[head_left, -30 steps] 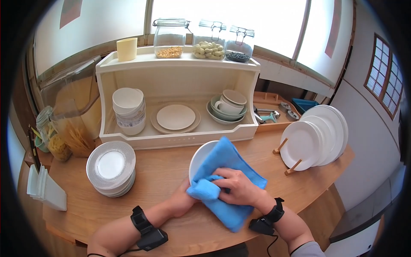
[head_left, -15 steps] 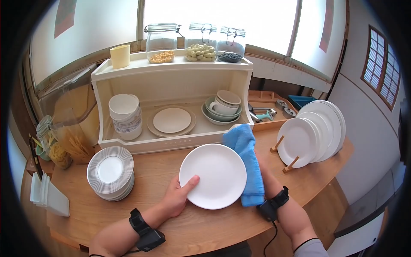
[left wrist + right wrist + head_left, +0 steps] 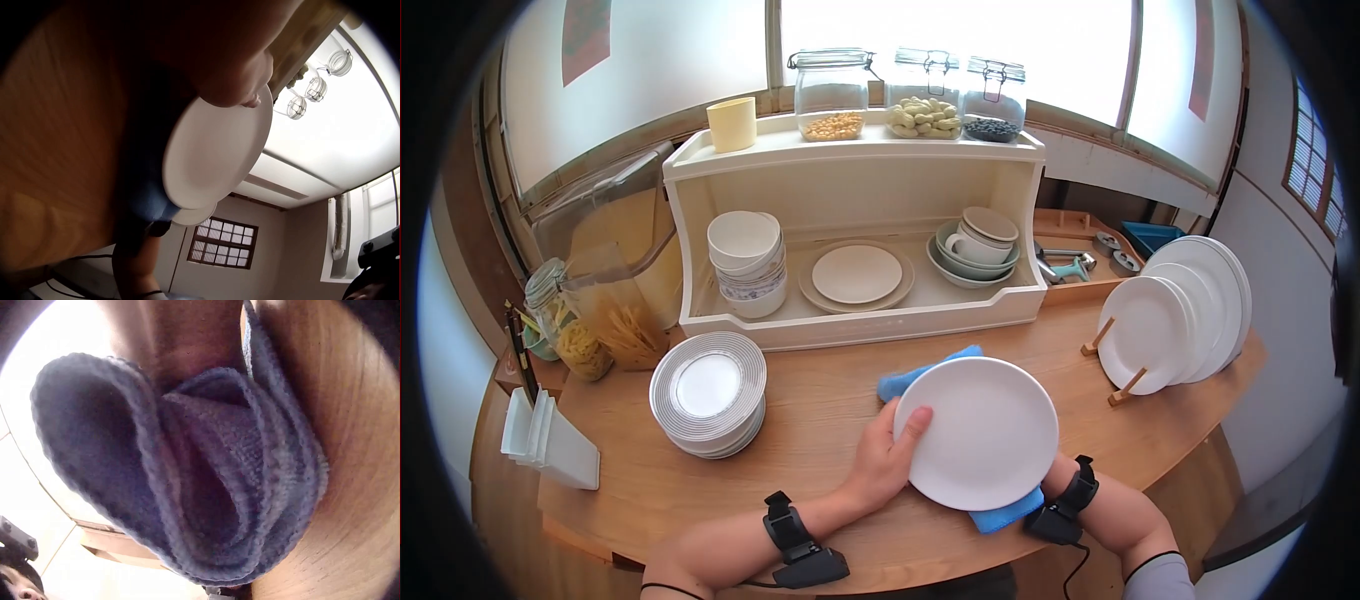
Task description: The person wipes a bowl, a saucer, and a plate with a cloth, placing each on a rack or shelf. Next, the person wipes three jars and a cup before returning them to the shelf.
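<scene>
A round white plate point(image 3: 985, 432) faces up toward the head camera, tilted above the table. My left hand point(image 3: 884, 458) grips its left edge, thumb on the face and fingers behind; the left wrist view shows this hand point(image 3: 236, 81) at the plate's point(image 3: 215, 153) edge. Behind the plate is a blue cloth point(image 3: 1006, 512), showing at its upper left and lower right. My right hand point(image 3: 1061, 474) is mostly hidden behind the plate's right side. In the right wrist view the cloth point(image 3: 206, 481) lies in loose folds against this hand point(image 3: 181, 340), its fingers covered.
Ringed plates point(image 3: 706, 385) are stacked at left, near white containers point(image 3: 560, 450). White plates point(image 3: 1145, 335) stand upright in a wooden rack at right. Behind, a cream shelf point(image 3: 855, 334) holds bowls, plates and a cup, with glass jars point(image 3: 830, 95) on top.
The plate came out from under the cloth and now covers most of it. My right hand went from gripping the cloth over the plate to behind the plate. The view has shifted slightly.
</scene>
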Motion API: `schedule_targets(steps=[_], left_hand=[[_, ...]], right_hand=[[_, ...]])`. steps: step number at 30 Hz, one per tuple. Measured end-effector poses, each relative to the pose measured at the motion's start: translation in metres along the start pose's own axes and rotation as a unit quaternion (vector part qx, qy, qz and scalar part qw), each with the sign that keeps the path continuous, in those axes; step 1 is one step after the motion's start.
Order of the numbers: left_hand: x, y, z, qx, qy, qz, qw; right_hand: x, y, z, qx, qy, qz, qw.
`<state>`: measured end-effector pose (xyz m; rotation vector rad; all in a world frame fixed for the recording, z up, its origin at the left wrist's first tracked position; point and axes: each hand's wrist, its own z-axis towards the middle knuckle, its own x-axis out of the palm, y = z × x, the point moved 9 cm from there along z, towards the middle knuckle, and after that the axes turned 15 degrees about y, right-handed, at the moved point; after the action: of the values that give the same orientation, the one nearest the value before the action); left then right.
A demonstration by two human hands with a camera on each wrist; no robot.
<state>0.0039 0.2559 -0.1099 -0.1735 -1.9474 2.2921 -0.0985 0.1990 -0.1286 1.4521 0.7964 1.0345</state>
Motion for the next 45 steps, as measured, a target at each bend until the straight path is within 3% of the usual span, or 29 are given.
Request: schedule_targets(steps=[2,5,7,8,9,10,12,13,15,16,20,21,23,24,27,28,30,31,32,33,35,36,38,40,41,43,44,45], left_hand=[[-0.016,-0.002,-0.001,0.065,-0.081,0.021,0.994],[-0.032,0.017,0.003,0.019,-0.095,-0.022,0.995],[-0.037,0.017,0.006,0.006,-0.078,-0.056,0.995],[-0.034,0.022,0.006,-0.049,-0.043,-0.09,0.994],[-0.028,0.028,0.005,-0.103,-0.007,-0.125,0.987],[-0.026,0.026,0.005,-0.105,-0.002,-0.124,0.987],[-0.012,0.023,0.007,-0.124,0.071,-0.067,0.988],[-0.006,0.022,0.006,-0.126,0.077,-0.065,0.987],[0.012,0.004,0.008,-0.058,0.11,0.065,0.99],[0.022,-0.004,0.01,0.03,0.095,0.058,0.993],[0.016,-0.002,-0.002,0.056,0.037,0.168,0.983],[0.018,-0.002,-0.002,0.054,0.039,0.17,0.983],[-0.001,-0.011,-0.008,0.09,-0.085,0.093,0.988],[-0.008,-0.013,-0.006,0.097,-0.111,0.07,0.987],[-0.021,-0.012,-0.003,0.078,-0.096,0.04,0.991],[-0.026,-0.012,-0.003,0.077,-0.104,0.047,0.991],[-0.033,0.006,0.0,0.025,-0.093,-0.026,0.995],[-0.037,0.007,0.001,0.024,-0.106,-0.022,0.994],[-0.032,0.013,0.006,0.007,-0.076,-0.055,0.996],[-0.028,0.018,0.008,-0.011,-0.044,-0.089,0.995],[-0.024,0.022,0.007,-0.05,-0.019,-0.075,0.996],[-0.015,0.015,0.009,-0.031,0.008,-0.04,0.999],[0.003,0.01,0.011,-0.01,0.05,-0.002,0.999],[0.01,0.01,0.011,0.011,0.06,0.045,0.997],[0.015,0.007,0.009,0.034,0.072,0.088,0.993],[0.017,0.009,0.004,0.029,0.067,0.121,0.99],[0.014,0.008,0.002,0.036,0.045,0.109,0.992],[0.01,0.006,0.0,0.043,0.023,0.097,0.994]], right_hand=[[0.002,0.005,-0.006,0.006,0.012,-0.037,0.999],[0.01,-0.002,-0.023,0.012,0.031,-0.088,0.996],[0.004,0.022,-0.021,-0.026,-0.065,-0.157,0.985],[0.029,0.077,-0.022,-0.069,-0.099,-0.346,0.931],[0.057,0.129,-0.025,-0.106,-0.129,-0.521,0.837],[0.054,0.14,-0.028,-0.105,-0.134,-0.52,0.837],[0.036,0.131,-0.03,0.104,-0.139,-0.684,0.709],[0.033,0.13,-0.035,0.107,-0.144,-0.681,0.71],[0.032,0.123,-0.042,0.083,-0.128,-0.665,0.731],[0.031,0.118,-0.046,0.071,-0.12,-0.656,0.742],[0.031,0.093,-0.054,0.016,-0.08,-0.624,0.777],[0.032,0.087,-0.054,0.0,-0.066,-0.616,0.785],[0.034,0.078,-0.053,-0.033,-0.038,-0.601,0.798],[0.036,0.074,-0.052,-0.051,-0.024,-0.592,0.804],[0.048,0.07,-0.042,-0.112,0.025,-0.562,0.819],[0.044,0.077,-0.04,-0.1,0.005,-0.45,0.887],[0.061,0.132,-0.05,-0.092,-0.07,-0.575,0.81],[0.067,0.147,-0.048,-0.098,-0.058,-0.572,0.812],[0.065,0.159,-0.046,-0.059,-0.098,-0.631,0.767],[0.061,0.164,-0.045,-0.018,-0.139,-0.685,0.715],[0.04,0.127,-0.054,-0.043,-0.188,-0.762,0.618],[0.033,0.11,-0.055,-0.047,-0.186,-0.76,0.621],[0.005,0.066,-0.056,-0.036,-0.144,-0.538,0.83],[-0.008,0.024,-0.055,-0.02,-0.089,-0.268,0.959],[-0.009,0.006,-0.055,-0.011,-0.058,-0.123,0.991],[0.001,-0.016,-0.056,0.008,0.005,0.168,0.986],[0.002,-0.011,-0.056,0.007,0.005,0.166,0.986],[0.007,0.009,-0.053,-0.02,0.015,0.001,1.0]])
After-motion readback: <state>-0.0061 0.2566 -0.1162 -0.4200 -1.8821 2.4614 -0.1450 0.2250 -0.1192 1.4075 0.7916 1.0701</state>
